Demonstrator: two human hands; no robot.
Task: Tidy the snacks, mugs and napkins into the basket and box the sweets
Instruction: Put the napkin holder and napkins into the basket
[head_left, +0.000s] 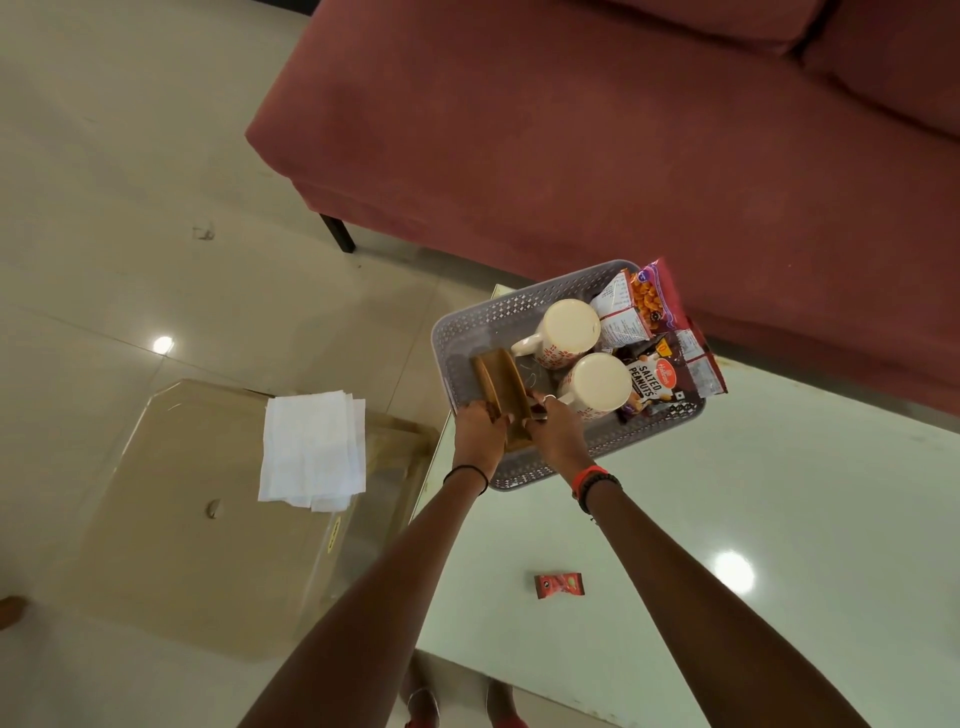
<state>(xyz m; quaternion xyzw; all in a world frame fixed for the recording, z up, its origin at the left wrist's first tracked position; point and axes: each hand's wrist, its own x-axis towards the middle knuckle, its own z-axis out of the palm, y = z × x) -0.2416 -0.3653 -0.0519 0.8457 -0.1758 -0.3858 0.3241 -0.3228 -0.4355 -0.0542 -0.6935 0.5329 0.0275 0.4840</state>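
Left hand and right hand both gripping wooden coasters on edge inside grey basket, beside two mugs.

Wooden holder base hidden behind hands; sweet label unreadable.

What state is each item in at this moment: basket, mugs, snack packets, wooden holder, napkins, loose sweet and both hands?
basket: on the table, partly filled
mugs: two, lying on their sides in the basket
snack packets: in the basket, unopened as far as visible
wooden holder: held over the basket's near end
napkins: stacked, outside the basket
sweet: loose on the table
left hand: gripping the holder
right hand: gripping the holder
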